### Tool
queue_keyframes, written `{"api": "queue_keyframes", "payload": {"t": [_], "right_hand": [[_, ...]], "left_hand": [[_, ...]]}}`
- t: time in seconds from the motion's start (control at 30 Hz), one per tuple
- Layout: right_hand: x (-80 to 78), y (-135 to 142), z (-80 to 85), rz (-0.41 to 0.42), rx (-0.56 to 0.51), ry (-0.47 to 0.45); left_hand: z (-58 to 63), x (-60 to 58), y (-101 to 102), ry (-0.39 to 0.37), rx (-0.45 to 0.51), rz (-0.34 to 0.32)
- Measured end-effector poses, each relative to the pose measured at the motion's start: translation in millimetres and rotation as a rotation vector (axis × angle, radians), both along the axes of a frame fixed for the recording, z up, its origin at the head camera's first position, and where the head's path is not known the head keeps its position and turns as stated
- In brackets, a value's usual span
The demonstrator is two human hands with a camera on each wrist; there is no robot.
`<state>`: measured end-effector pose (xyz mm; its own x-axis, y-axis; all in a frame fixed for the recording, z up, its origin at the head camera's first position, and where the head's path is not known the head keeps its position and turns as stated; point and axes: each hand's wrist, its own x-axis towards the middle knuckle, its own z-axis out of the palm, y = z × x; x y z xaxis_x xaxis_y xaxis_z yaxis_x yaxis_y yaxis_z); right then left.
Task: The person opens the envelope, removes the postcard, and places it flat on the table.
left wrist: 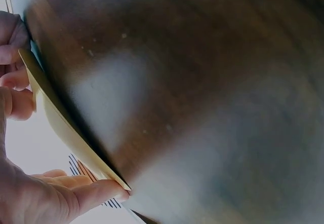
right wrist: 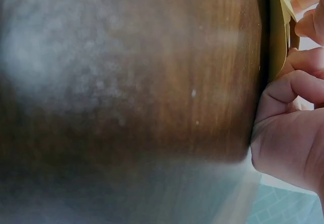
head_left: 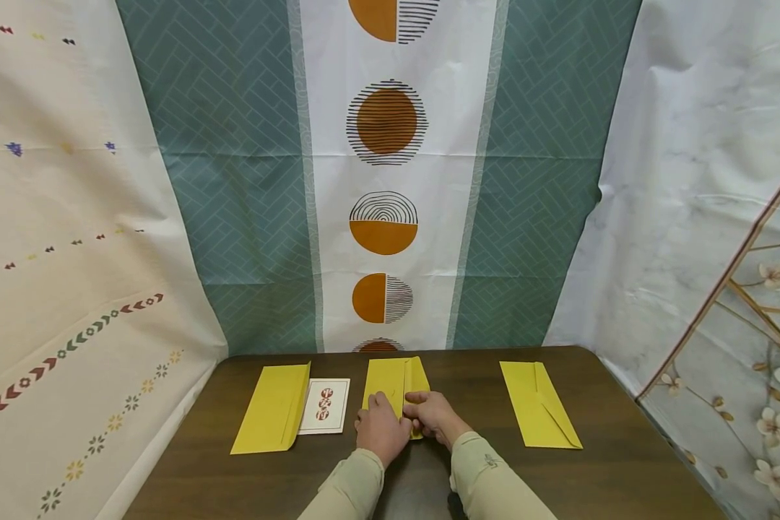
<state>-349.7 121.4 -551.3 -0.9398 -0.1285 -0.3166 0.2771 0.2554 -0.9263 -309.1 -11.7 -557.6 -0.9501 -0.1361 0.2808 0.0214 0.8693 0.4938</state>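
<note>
Between my hands, a yellow envelope (head_left: 386, 375) lies on the dark wooden table, its flap toward the right. My left hand (head_left: 382, 427) rests on its near part, fingers reaching over the paper. In the left wrist view, one fingertip (left wrist: 114, 189) touches the table at the envelope's corner, and the thumb (left wrist: 20, 102) sits on its near edge. My right hand (head_left: 434, 415) pinches the flap side with curled fingers. The right wrist view shows the envelope's edge (right wrist: 278, 31) slightly gaping beside those fingers, while the fingertips are partly hidden.
Left on the table lies another yellow envelope (head_left: 273, 408), overlapping a white card (head_left: 325, 406) with a dark red printed design. A third yellow envelope (head_left: 536, 404), flap side up, lies to the right. Patterned cloths (head_left: 390, 217) hang behind and at both sides of the table.
</note>
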Motion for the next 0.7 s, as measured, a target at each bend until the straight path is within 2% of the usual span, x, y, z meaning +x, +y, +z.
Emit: {"api": "queue_keyframes", "payload": {"t": [0.33,0.7], "right_hand": [[0.9,-1.8,-1.6,-0.034,0.022,0.013],[0.8,-1.5,-2.1,-0.017,0.008,0.026]], "left_hand": [[0.3,-0.3,0.9,0.0,-0.007,0.003],[1.6,0.5,1.3,-0.004,0.0,0.01]]}}
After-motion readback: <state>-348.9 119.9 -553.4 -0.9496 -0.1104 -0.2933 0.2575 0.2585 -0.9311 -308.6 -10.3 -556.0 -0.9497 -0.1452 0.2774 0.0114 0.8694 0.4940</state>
